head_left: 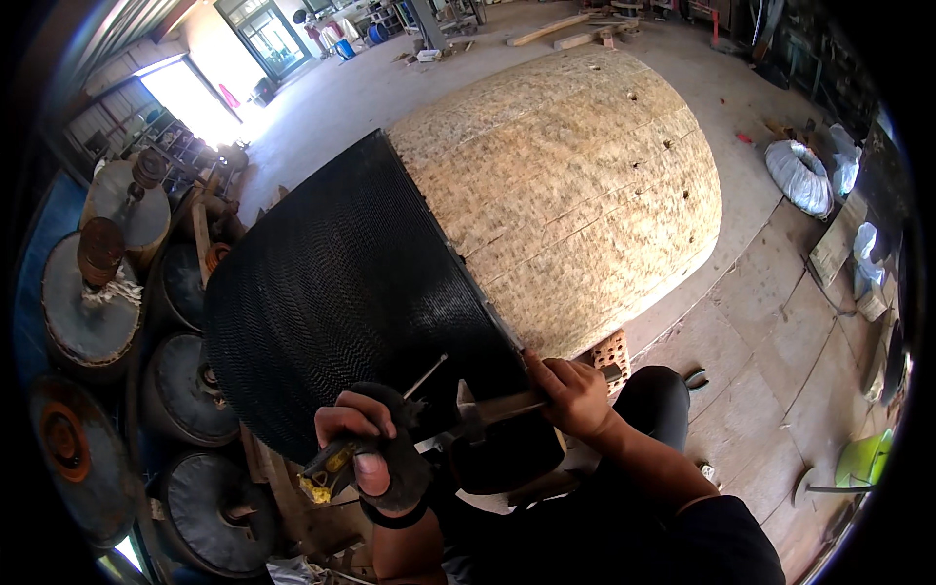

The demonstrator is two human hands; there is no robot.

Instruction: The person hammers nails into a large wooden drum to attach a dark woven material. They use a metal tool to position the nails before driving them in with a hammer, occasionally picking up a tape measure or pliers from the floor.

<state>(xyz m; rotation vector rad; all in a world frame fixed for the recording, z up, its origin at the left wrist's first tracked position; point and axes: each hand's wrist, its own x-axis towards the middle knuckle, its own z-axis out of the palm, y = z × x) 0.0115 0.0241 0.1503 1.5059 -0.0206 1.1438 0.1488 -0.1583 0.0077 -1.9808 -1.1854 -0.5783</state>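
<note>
A big barrel-shaped drum lies on its side in front of me. Its far part has a mottled tan surface, and a black ribbed sheet wraps the near left part. My left hand, in a dark glove with bare fingertips, is closed around a screwdriver with a yellow-and-black handle, shaft pointing up and right. My right hand is curled at the sheet's near edge, around the wooden handle of what looks like a hammer. The hammer's metal head lies close to my left hand; shadow hides its lower part.
Several round rollers with dark end faces stand along the left. A perforated brick sits by the drum's near right end, with pliers on the floor beyond my knee. At right are a white wrapped coil and a green container.
</note>
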